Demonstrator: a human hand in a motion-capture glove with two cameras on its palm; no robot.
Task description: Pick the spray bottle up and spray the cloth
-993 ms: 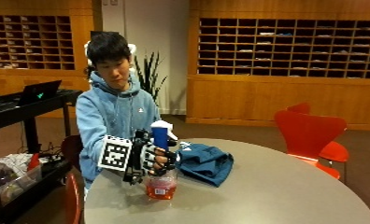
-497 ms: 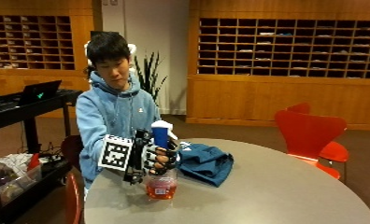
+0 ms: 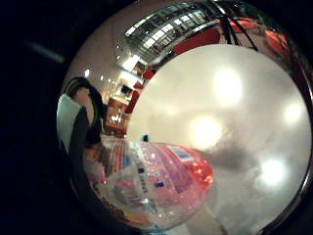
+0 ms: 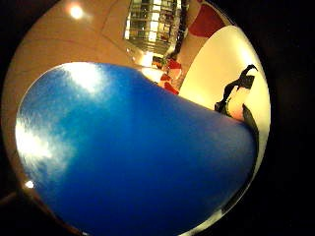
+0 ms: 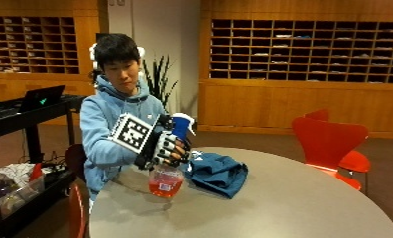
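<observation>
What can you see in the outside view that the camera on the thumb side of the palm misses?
Only the outside view shows the person, the gloved right hand gripping the spray bottle by its neck, the red liquid low in the bottle, and the blue cloth crumpled on the table beside it. Only the thumb side palm view shows the bottle's blue spray head up close, filling most of the picture. Both show the pale round table and a red chair.
</observation>
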